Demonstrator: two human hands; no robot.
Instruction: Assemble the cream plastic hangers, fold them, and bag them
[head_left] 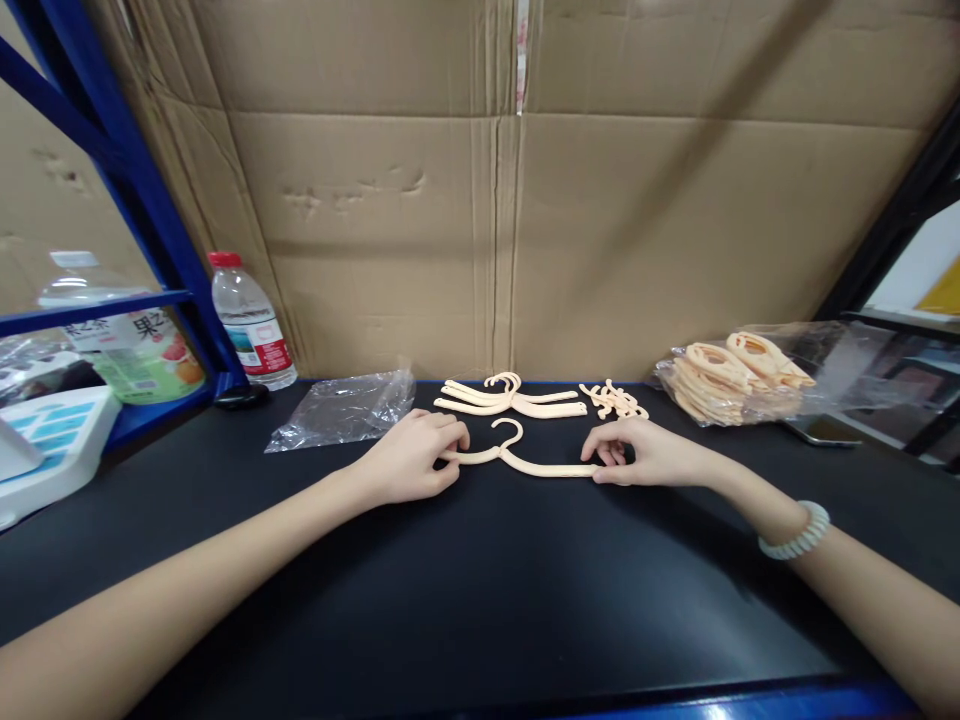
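Against brown cardboard, on the black tabletop (480, 590), a small cream plastic hanger (525, 462) is pinched at both ends by left hand (411, 460) and right hand (643, 452) (best kept flat, grip even).

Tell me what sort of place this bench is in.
Likely a small packing or assembly station in a storeroom: cardboard sheets behind a black table, blue shelving, and bagged plastic parts beside loose hangers.

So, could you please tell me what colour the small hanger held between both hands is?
The small plastic hanger is pale peach-cream, clearest in the head view.
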